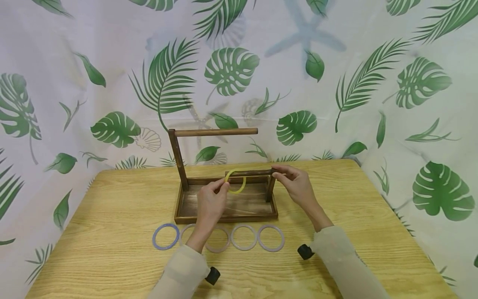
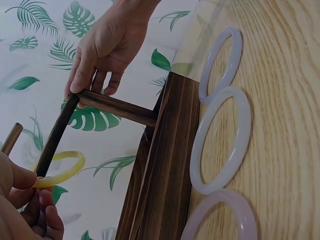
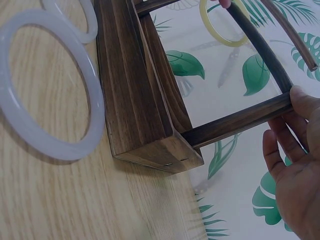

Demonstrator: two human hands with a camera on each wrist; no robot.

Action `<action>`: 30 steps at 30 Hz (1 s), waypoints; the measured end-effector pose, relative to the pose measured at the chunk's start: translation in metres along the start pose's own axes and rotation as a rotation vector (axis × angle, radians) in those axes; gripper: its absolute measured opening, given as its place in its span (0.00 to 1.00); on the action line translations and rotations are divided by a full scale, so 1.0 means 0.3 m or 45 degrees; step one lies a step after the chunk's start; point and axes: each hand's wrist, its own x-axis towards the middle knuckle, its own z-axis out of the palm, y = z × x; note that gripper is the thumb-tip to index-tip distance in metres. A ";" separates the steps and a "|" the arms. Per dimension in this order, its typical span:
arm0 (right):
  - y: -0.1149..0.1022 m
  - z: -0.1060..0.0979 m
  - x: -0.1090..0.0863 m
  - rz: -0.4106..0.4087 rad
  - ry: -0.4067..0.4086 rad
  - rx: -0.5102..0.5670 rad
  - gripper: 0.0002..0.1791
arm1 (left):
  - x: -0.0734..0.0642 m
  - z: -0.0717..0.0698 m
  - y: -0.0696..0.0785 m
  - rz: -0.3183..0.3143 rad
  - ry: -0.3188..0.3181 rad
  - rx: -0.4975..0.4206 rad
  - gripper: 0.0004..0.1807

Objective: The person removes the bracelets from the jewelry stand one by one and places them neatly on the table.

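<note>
My left hand (image 1: 212, 201) pinches a yellow bangle (image 1: 239, 191) between thumb and fingers, at the free left end of the lower bar (image 1: 257, 172) of a dark wooden bangle stand. The bangle appears looped around that bar end; the left fingers partly hide the contact. My right hand (image 1: 298, 187) grips the stand's corner where the lower bar meets its short post (image 3: 235, 120), thumb on one side and fingers on the other. The stand's tray base (image 1: 228, 219) rests on the table.
A taller post (image 1: 177, 158) carries an upper bar (image 1: 216, 132) behind. In front of the tray lie a blue bangle (image 1: 166, 236), a white bangle (image 1: 244, 237), a pale lilac bangle (image 1: 271, 238) and others partly hidden by the left forearm. A leaf-print cloth (image 1: 261, 104) hangs behind the table.
</note>
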 end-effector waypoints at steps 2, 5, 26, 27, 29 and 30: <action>0.002 0.001 0.000 0.000 0.004 -0.002 0.14 | 0.001 -0.004 -0.003 0.002 0.004 0.006 0.13; 0.004 0.002 0.000 -0.002 0.010 -0.002 0.14 | 0.004 -0.011 -0.007 0.010 0.010 0.022 0.13; 0.003 0.002 0.003 0.016 0.004 0.030 0.15 | 0.016 -0.100 -0.034 0.007 0.050 0.081 0.13; 0.005 0.002 0.003 0.022 0.000 0.033 0.15 | 0.016 -0.108 -0.035 0.003 0.048 0.081 0.13; 0.042 0.003 0.006 0.017 0.001 0.042 0.15 | 0.016 -0.125 -0.039 -0.012 0.045 0.077 0.13; 0.061 0.003 0.008 0.015 0.002 0.046 0.15 | 0.016 -0.134 -0.042 -0.023 0.043 0.073 0.13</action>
